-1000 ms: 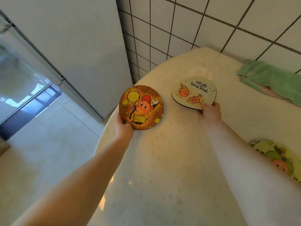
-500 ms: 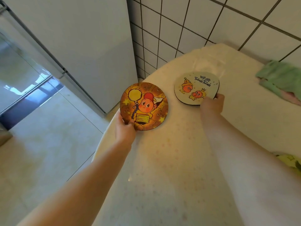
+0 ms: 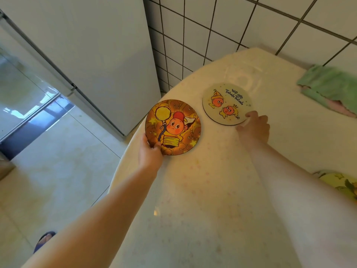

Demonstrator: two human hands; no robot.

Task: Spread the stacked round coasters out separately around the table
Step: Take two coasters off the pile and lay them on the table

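An orange round coaster (image 3: 173, 127) with a cartoon figure is pinched at its near edge by my left hand (image 3: 149, 153), at the left rim of the cream table (image 3: 202, 190). A pale round coaster (image 3: 227, 103) with two orange cartoon faces and blue lettering lies flat on the table farther back. My right hand (image 3: 255, 127) rests on its near right edge, fingers curled on the rim. A third, yellow-green coaster (image 3: 342, 186) shows partly at the right edge, behind my right forearm.
A green cloth (image 3: 330, 84) over something pink lies at the table's far right by the tiled wall (image 3: 231, 26). A white appliance (image 3: 87, 45) stands left of the table. Tiled floor lies below on the left, with my slippered foot (image 3: 43, 240).
The pale coaster has settled flat on the table and my right hand has slid toward its right edge. The orange coaster stays in my left hand at the same spot.
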